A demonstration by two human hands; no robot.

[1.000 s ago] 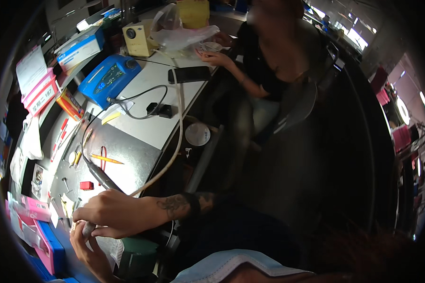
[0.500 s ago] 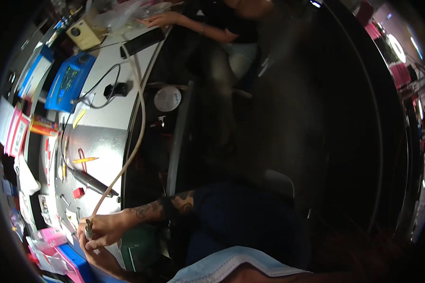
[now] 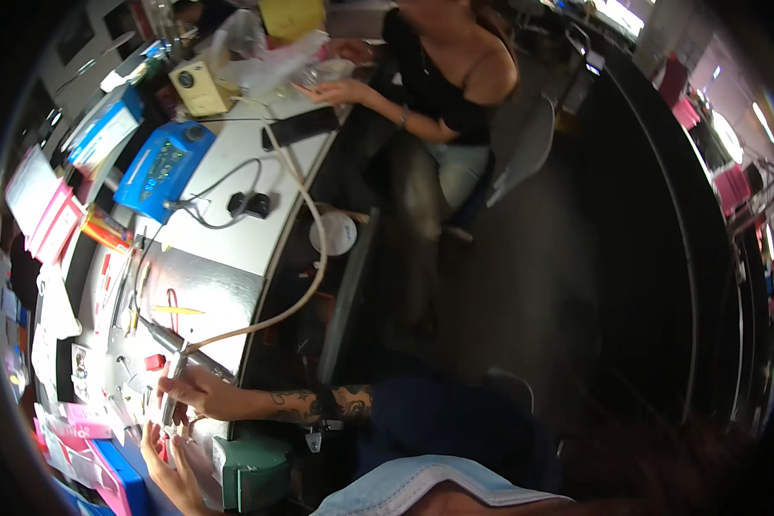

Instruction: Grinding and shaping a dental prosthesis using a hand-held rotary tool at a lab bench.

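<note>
My right hand (image 3: 199,394), its tattooed forearm reaching in from the right, is closed around a slim metal pen-shaped handpiece (image 3: 175,378). A beige hose (image 3: 315,284) runs from its upper end. Below it, my left hand (image 3: 179,482) comes up from the lower edge, fingers bent toward the handpiece's lower end. A small red piece (image 3: 164,447) shows between its thumb and fingers; its shape is too small to make out. Beside the right hand, a dark corded handpiece (image 3: 165,335) lies on the shiny bench mat (image 3: 224,288).
A blue control box (image 3: 163,168) and a cream box (image 3: 199,89) stand along the bench. A yellow tool (image 3: 179,310) and a red block (image 3: 155,362) lie near my hands. A green bin (image 3: 254,471) sits below the edge. Across the far end sits a co-worker (image 3: 439,86).
My view has shifted, showing more of the co-worker. My right hand has turned, so the handpiece now shows lengthwise. My left hand's fingers have come into clearer sight, lower down, apart from the right hand.
</note>
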